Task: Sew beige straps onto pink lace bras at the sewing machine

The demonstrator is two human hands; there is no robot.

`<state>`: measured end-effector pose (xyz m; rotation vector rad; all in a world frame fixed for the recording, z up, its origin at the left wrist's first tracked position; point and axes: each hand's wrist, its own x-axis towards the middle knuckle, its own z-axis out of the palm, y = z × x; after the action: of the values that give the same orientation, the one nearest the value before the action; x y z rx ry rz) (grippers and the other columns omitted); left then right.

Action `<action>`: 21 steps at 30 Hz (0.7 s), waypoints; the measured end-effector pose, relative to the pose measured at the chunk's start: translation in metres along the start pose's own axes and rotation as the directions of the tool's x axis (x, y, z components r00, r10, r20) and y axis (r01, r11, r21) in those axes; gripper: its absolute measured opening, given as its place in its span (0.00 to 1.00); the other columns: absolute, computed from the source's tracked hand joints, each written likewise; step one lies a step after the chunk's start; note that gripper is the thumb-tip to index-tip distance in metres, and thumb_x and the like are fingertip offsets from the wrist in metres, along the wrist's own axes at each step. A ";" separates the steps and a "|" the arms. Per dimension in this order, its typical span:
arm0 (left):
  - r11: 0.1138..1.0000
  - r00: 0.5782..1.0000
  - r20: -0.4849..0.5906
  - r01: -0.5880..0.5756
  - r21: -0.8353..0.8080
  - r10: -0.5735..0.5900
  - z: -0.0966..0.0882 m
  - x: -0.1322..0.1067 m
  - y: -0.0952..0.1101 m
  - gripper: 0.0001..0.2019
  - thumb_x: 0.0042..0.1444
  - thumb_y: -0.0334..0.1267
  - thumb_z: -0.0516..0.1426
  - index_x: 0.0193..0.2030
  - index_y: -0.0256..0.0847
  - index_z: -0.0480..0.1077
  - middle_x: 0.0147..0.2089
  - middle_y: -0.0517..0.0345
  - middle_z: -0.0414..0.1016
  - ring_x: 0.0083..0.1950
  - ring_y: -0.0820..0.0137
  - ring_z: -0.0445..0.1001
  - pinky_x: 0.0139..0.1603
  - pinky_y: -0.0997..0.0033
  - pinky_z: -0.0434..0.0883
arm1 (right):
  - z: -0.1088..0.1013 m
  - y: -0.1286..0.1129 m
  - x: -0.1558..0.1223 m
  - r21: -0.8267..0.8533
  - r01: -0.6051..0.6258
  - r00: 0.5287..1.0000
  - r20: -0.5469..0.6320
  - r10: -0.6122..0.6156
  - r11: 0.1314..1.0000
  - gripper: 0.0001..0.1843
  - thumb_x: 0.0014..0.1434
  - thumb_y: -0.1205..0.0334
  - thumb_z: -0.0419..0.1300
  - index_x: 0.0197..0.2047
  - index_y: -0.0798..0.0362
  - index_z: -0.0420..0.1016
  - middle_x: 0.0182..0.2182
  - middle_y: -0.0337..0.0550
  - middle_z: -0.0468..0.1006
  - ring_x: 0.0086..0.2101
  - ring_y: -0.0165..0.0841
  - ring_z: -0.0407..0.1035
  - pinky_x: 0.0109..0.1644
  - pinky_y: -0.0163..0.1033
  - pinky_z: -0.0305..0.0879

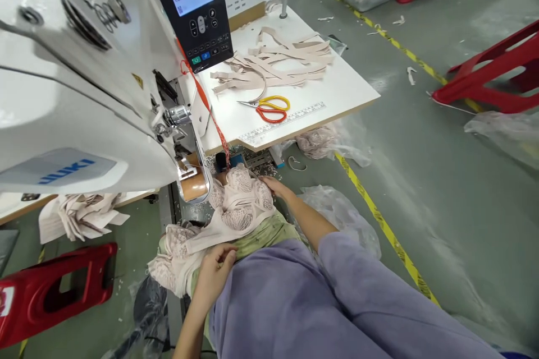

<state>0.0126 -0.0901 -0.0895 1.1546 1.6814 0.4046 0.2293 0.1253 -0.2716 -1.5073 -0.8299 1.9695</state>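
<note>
Lace garment [240, 208] is pinched by left hand [214, 272] while right hand [273, 184] touches it, grip unclear.

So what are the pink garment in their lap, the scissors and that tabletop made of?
The lace garment looks like soft pale-pink fabric: openwork floral pattern, limp folds. The scissors have shiny grey blades, likely steel, with glossy yellow and red handles, probably plastic-coated. The tabletop seems white laminate over board: its edge shows brown.
</note>
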 end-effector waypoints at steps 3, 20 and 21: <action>0.999 0.999 -0.032 -0.038 -0.009 0.038 -0.004 0.006 0.010 0.17 0.63 0.48 0.53 0.46 0.39 0.77 0.39 0.52 0.81 0.42 0.61 0.79 0.45 0.65 0.73 | -0.022 -0.015 -0.004 -0.012 -0.037 0.999 -0.009 0.036 0.999 0.19 0.66 0.55 0.59 0.56 0.55 0.70 0.53 0.48 0.73 0.47 0.37 0.72 0.50 0.49 0.73; 0.871 0.934 -0.026 -0.341 -0.354 0.355 -0.029 0.029 0.108 0.22 0.61 0.56 0.54 0.29 0.38 0.68 0.26 0.62 0.62 0.28 0.73 0.59 0.31 0.74 0.60 | 0.068 -0.161 -0.189 -0.341 0.683 0.699 0.563 -0.442 0.646 0.16 0.63 0.50 0.59 0.30 0.52 0.73 0.25 0.38 0.74 0.26 0.30 0.67 0.32 0.36 0.63; 0.881 0.944 -0.027 -0.316 -0.353 0.328 -0.033 0.026 0.106 0.23 0.60 0.58 0.54 0.28 0.38 0.67 0.26 0.62 0.61 0.28 0.74 0.58 0.31 0.74 0.58 | 0.073 -0.169 -0.178 -0.376 0.707 0.687 0.568 -0.454 0.599 0.16 0.64 0.50 0.58 0.31 0.52 0.74 0.25 0.38 0.74 0.26 0.30 0.68 0.32 0.36 0.64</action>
<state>0.0357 -0.0091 -0.0131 1.1594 1.3155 0.8570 0.2090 0.1005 -0.0175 -0.8337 -1.9841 1.5653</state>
